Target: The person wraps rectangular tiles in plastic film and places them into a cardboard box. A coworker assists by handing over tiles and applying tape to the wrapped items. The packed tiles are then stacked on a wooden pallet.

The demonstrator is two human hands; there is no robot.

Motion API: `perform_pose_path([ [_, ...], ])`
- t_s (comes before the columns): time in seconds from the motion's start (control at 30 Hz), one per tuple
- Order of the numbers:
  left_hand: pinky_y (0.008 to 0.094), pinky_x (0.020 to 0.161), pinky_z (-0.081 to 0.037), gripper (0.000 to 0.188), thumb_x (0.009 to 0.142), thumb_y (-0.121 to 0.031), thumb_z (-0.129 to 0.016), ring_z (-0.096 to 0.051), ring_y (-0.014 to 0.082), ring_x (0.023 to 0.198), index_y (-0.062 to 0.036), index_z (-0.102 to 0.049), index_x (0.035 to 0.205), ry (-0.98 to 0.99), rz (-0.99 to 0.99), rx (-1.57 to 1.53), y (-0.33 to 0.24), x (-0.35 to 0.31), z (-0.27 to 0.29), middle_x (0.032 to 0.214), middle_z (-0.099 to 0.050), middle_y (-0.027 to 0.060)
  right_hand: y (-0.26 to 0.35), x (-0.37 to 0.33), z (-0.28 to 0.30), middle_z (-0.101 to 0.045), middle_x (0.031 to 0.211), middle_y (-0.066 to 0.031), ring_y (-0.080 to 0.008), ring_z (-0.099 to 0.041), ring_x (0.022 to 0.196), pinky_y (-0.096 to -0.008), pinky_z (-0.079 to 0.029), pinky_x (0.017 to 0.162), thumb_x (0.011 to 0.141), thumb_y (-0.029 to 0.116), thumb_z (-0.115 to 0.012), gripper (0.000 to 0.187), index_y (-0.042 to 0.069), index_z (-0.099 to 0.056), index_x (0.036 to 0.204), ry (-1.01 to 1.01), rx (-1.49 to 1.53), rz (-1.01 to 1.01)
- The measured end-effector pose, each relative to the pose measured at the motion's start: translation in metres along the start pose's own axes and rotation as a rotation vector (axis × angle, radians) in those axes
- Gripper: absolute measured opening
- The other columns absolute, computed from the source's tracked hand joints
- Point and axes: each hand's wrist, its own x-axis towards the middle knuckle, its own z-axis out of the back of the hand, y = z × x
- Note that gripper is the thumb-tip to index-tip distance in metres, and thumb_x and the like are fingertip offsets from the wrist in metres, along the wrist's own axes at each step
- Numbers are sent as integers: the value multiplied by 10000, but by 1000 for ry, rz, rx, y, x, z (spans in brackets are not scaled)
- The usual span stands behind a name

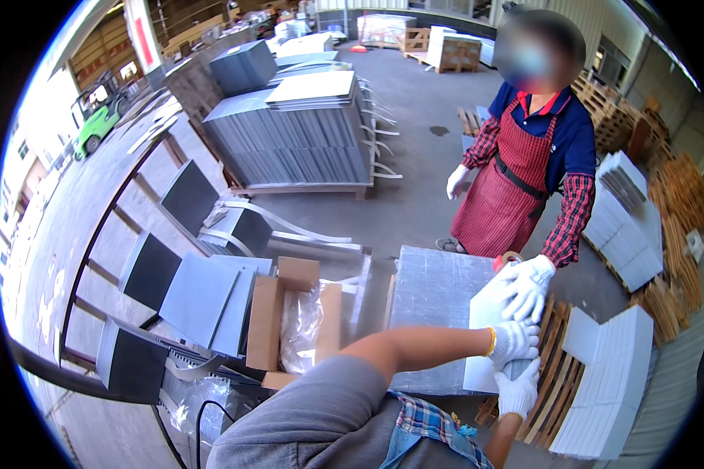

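Close to the left arm, an open carton, easily knocked by a careless backward swing. Further right, on the right part of the grey table, a white sheet: apt to bend or skid off toward the slatted pallet on the right if pulled unevenly by three gloved hands. At the far edge, a tape roll, liable to fall if nudged. At the sheet's right edge, left hand, fingers together and partly curled over; nearer, right hand, thumb apart from bent fingers, close to something grey, too covered to identify. Impossible to tell whether pinching or only pressing. Farther off, the co-worker's hand, fingers loosely spread over the sheet, possibly in the way.
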Motion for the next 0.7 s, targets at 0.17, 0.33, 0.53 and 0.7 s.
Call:
perform_pose_path([
  [0.17, 521, 1101, -325, 602, 510, -361, -821, -538, 328, 1188, -161, -679, 1060, 87, 82, 134, -9, 5, 7, 1108, -640, 69, -3, 3, 2, -585, 1301, -269, -430, -613, 1149, -494, -506, 953, 702, 434, -843, 1021, 54, -340, 1505, 19, -4, -10],
  [0.33, 552, 1163, -234, 596, 553, -375, -814, -543, 303, 1208, -193, -689, 1106, 176, 133, 158, -12, 1, 10, 1144, -646, 51, 1, 2, -3, -614, 1292, -256, -428, -611, 1159, -484, -496, 960, 695, 438, -833, 975, 73, -384, 1480, -11, 8, -27],
  [0.53, 547, 1176, -223, 611, 514, -370, -831, -544, 307, 1207, -200, -691, 1084, 172, 144, 147, -13, -4, 10, 1139, -650, 47, -1, 1, -14, -619, 1273, -229, -414, -614, 1150, -486, -502, 953, 684, 443, -841, 902, 81, -438, 1405, -35, 17, -33],
  [0.7, 546, 1175, -228, 626, 503, -393, -838, -543, 309, 1213, -205, -696, 1083, 174, 149, 151, -12, -6, 7, 1128, -655, 43, -2, 1, -18, -618, 1272, -227, -413, -616, 1144, -490, -502, 951, 674, 452, -844, 901, 89, -445, 1396, -72, -3, -35],
])
